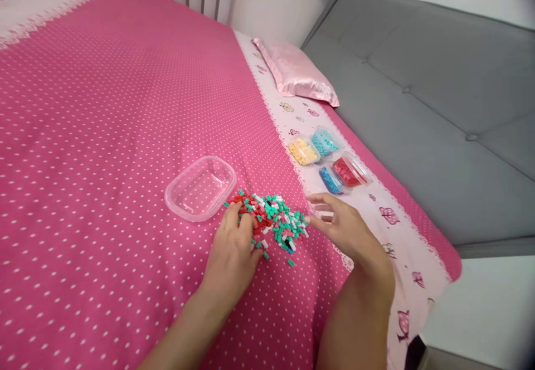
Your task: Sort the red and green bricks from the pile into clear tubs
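Observation:
A heap of small red, green and white beads lies on the pink dotted bedspread. My left hand rests on the heap's left side, fingers curled down into the beads. My right hand hovers at the heap's right edge, fingers stretched apart, the fingertips touching the outermost beads. An empty clear plastic container sits just left of and beyond the heap.
Several small clear tubs hold sorted beads beyond my right hand: yellow, turquoise, red and blue. A pink satin pillow lies farther back. A grey padded headboard runs along the right.

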Motion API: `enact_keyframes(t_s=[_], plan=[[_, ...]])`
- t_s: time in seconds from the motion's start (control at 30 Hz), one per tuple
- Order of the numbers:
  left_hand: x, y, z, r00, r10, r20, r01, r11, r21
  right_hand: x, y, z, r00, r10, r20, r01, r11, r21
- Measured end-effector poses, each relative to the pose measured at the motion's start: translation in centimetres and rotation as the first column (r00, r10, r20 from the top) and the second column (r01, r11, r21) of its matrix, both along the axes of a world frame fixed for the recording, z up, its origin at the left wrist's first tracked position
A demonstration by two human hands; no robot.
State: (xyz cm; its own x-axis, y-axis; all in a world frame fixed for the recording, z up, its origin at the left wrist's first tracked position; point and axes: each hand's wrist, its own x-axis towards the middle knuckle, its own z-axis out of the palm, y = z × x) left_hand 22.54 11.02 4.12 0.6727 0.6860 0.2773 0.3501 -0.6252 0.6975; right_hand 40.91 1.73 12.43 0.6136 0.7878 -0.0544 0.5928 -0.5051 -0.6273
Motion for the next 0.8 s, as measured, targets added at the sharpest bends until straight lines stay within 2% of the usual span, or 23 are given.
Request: enact_keyframes(t_s=[0.07, 0.17, 0.3, 0.37, 0.43, 0.53, 0.67, 0.73, 0.8], plan=[[0.1, 0.0, 0.1, 0.999, 0.033, 0.007, -0.033, 0.999, 0.003, 0.2, -0.8, -0.2, 0.995, -0.046, 0.087, 0.064, 0.976, -0.206], [0.2, 0.0, 0.5, 0.998, 0.064, -0.002, -0.064, 0.998, 0.028, -0.1, -0.8, -0.7, 0.992, 0.023, 0.126, 0.035, 0.897, -0.44], [0.3, 0.0, 0.7, 0.996, 0.074, -0.046, -0.07, 0.995, 0.076, -0.5, 0.7, -1.7, 0.99, 0.069, 0.125, 0.02, 0.8, -0.6], [0.3, -0.1, 0.4, 0.99, 0.111, -0.083, -0.104, 0.991, 0.085, -0.3, 1.3, -2.6, 0.986, 0.084, 0.142, 0.024, 0.781, -0.624], [0.3, -0.3, 0.0, 0.982, 0.146, -0.119, -0.137, 0.987, 0.082, 0.0, 1.6, -3.5, 0.979, 0.118, 0.166, 0.005, 0.801, -0.598], [0.3, -0.5, -0.6, 0.979, 0.142, -0.146, -0.133, 0.989, 0.067, 0.4, 1.7, -4.5, 0.971, 0.169, 0.169, -0.068, 0.873, -0.482], [0.4, -0.7, -0.9, 0.987, 0.102, -0.12, -0.1, 0.995, 0.025, 0.0, 2.2, -5.1, 0.985, 0.17, 0.03, -0.159, 0.964, -0.213], [0.5, -0.6, -0.6, 0.989, 0.117, -0.09, -0.118, 0.993, -0.011, -0.6, 2.7, -5.0, 0.984, 0.161, -0.076, -0.166, 0.984, -0.067], [0.6, -0.5, -0.2, 0.99, 0.137, -0.042, -0.139, 0.989, -0.048, -1.4, 3.1, -4.6, 0.971, 0.186, -0.15, -0.18, 0.982, 0.052]])
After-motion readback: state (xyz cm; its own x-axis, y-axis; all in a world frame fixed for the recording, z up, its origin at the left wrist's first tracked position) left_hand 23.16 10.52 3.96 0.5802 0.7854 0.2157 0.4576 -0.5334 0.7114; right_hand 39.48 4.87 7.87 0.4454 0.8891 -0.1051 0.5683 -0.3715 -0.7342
